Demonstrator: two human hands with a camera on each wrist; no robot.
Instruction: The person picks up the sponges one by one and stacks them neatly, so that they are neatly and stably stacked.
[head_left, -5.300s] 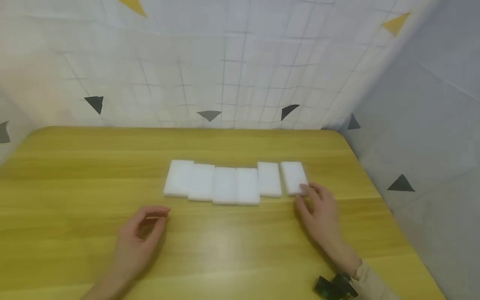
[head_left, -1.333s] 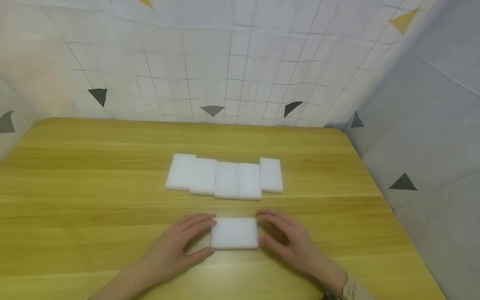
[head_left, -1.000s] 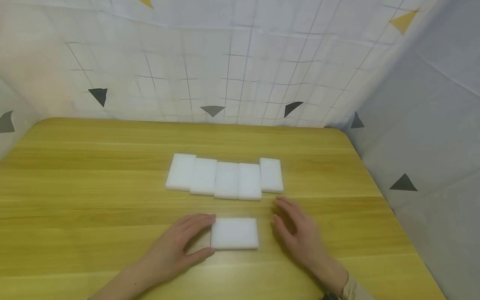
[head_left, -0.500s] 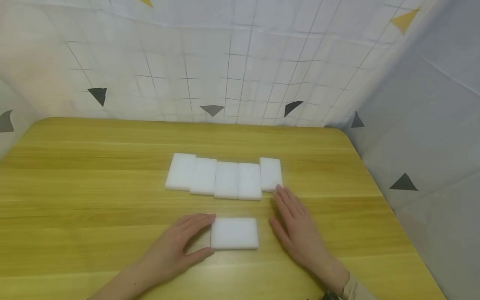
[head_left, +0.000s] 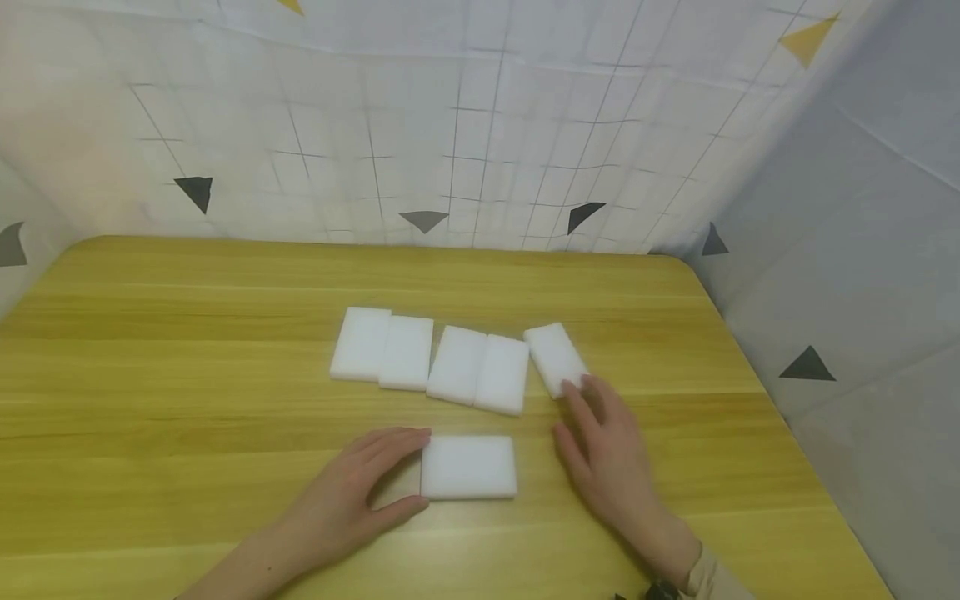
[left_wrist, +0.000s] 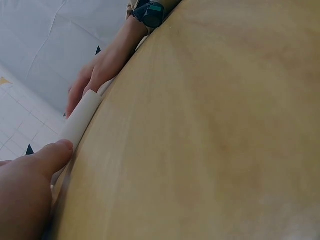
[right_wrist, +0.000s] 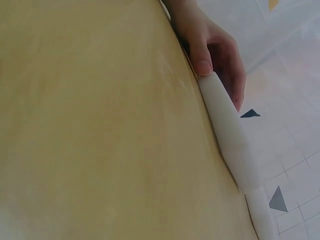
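Note:
A white sponge block lies crosswise at the front middle of the table. My left hand holds its left end, thumb at the near corner and fingers at the far one; the left wrist view shows the thumb against the sponge's near edge. Behind it, my right hand touches the near end of a tilted white sponge with its fingertips, thumb apart from it. Two sponges lie slanted side by side left of that one. Further left, another pair of sponges stands nearly straight in the row.
The wooden table has rounded far corners. A white cloth with grid lines and triangles hangs behind it, and a grey cloth hangs on the right. A dark device sits on the right wrist.
The right hand left the front sponge and reached the row's rightmost sponge, which has turned and shifted right and nearer. The two beside it slanted. Earlier, the front sponge came from the row's right end.

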